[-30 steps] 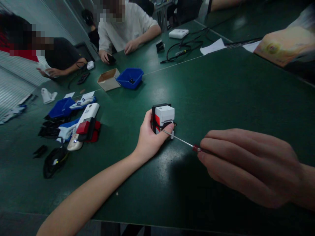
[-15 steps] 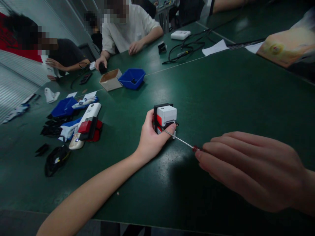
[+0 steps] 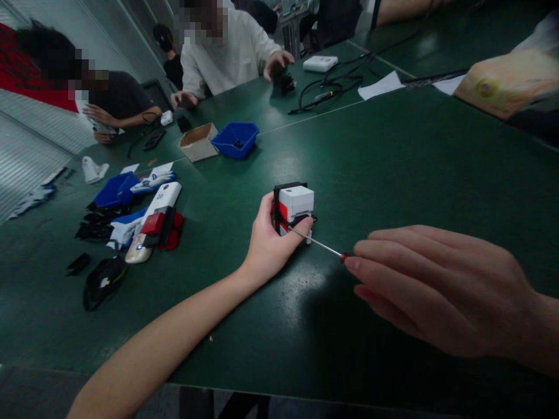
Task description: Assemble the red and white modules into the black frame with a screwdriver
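White and red, the boxy device (image 3: 301,199) was over the green table (image 3: 393,163), gripped by the left hand (image 3: 267,247); it seemed light and rigid, best held by its black frame (image 3: 276,206). The right hand (image 3: 445,285) pinched a slim screwdriver (image 3: 323,247) whose smooth red handle could slip.

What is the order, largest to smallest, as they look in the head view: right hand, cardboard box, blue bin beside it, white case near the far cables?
1. Right hand, nearest the camera
2. Cardboard box and blue bin: too alike to rank
3. White case
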Motion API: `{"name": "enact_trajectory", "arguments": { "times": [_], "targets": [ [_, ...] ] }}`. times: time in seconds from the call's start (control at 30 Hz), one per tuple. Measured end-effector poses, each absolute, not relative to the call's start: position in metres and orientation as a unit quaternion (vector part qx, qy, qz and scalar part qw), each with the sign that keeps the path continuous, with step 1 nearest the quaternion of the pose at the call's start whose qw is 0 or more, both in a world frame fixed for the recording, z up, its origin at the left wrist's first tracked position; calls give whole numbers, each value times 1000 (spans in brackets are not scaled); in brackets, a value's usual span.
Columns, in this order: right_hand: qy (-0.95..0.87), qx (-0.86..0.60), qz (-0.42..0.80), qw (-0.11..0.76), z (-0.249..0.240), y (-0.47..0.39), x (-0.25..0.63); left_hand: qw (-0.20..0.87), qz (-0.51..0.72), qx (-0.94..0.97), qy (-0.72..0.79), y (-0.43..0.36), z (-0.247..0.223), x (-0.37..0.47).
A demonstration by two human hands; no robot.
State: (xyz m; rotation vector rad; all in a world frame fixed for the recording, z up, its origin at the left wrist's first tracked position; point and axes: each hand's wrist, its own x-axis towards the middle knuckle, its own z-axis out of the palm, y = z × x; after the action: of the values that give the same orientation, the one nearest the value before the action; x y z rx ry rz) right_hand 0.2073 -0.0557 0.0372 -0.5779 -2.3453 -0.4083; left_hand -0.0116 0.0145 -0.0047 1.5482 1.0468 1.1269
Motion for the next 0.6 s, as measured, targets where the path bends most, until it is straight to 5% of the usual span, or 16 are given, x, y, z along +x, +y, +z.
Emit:
{"name": "enact_trajectory", "arguments": {
  "times": [0.6],
  "targets": [
    [-899, -249, -136, 334, 33, -55, 209, 465, 467, 620, 426, 17, -7, -11]
  ]
}}
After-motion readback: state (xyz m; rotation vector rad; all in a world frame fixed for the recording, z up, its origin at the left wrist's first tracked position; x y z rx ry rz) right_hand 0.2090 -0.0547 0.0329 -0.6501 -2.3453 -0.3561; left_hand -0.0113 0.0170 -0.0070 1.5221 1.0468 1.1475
